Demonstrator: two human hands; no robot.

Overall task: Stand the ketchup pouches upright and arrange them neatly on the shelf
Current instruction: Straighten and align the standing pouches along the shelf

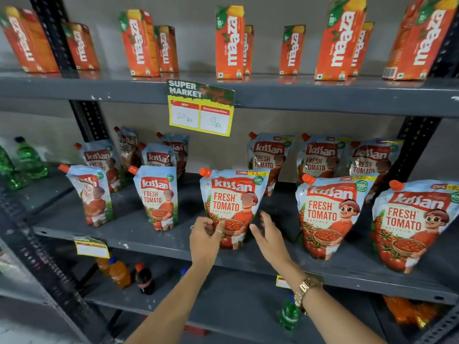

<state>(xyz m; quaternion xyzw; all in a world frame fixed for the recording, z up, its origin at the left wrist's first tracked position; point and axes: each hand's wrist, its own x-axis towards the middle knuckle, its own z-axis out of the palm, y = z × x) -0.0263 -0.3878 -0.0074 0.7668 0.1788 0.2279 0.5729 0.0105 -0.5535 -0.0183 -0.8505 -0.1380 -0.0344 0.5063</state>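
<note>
far-left pouch [90,194]: upright, front row, turned slightly
second pouch [157,197]: upright, front row
left hand [204,238]: fingers [215,225] pinch centre pouch [231,207] at lower left edge
centre pouch: upright at shelf [139,234] front
right hand [269,235]: fingers spread wide, just beside pouch, contact unclear
right pouches [327,217]: upright

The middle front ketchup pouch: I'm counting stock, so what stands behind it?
Directly behind the middle front pouch I see only bare shelf and back wall; the nearest back-row pouch stands behind and to its right. Anything low behind it is hidden.
</note>
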